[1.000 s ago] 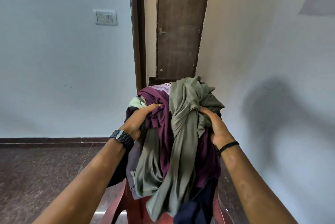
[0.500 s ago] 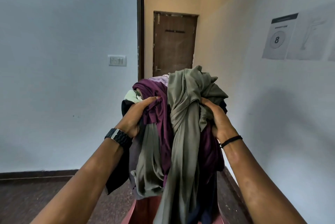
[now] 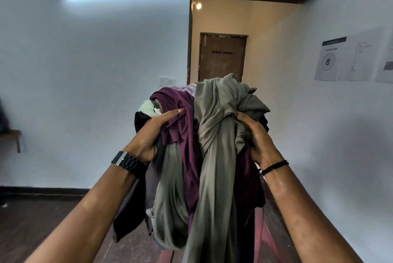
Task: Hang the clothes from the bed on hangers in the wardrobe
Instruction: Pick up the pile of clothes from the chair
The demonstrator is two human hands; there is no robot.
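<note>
A bundle of clothes hangs in front of me, held up between both hands. It mixes olive-grey, dark purple, pale green, lilac and black garments, with ends trailing down. My left hand, with a black watch on the wrist, grips the purple and dark cloth on the bundle's left side. My right hand, with a black band on the wrist, grips the olive-grey cloth on the right side. No bed, hangers or wardrobe are in view.
A doorway opens ahead onto a short passage ending at a shut brown door. White walls stand left and right, with paper sheets on the right wall. A reddish chair shows below the bundle. A wooden bench edge sits far left.
Both hands have lifted the bundle up off the reddish chair. My view has tilted upward, bringing the ceiling light and the doorway's top into sight.
</note>
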